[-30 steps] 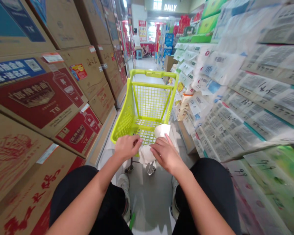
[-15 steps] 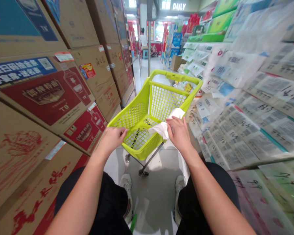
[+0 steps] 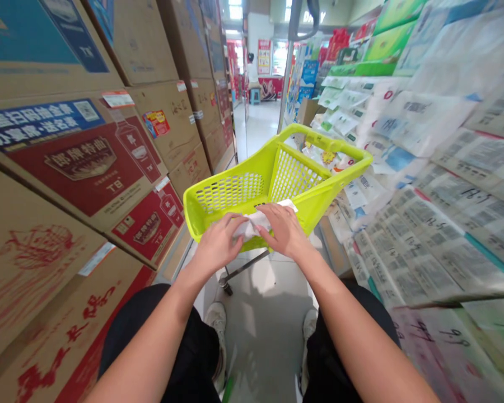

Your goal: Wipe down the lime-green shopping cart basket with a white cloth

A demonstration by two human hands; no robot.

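Observation:
A lime-green plastic shopping cart (image 3: pixel 235 193) stands in the aisle just ahead of my legs, turned so its long side faces me. A white cloth (image 3: pixel 252 224) lies over its near rim. My left hand (image 3: pixel 216 243) has its fingers closed on the cloth's left end. My right hand (image 3: pixel 281 226) lies on top of the cloth with fingers curled over it, pressing it against the rim. Both hands touch each other's side of the cloth at the cart's near edge.
Stacked cardboard cartons (image 3: pixel 88 162) wall the left side of the narrow aisle. Shelves of packaged paper goods (image 3: pixel 437 168) line the right. A metal pole (image 3: pixel 284 89) rises behind the cart. The pale tiled floor (image 3: pixel 260 313) runs ahead toward distant store displays.
The cart has swung further sideways, its far end going right. My left hand moved from the cart rim onto the cloth, and my right hand slid left along the rim with it.

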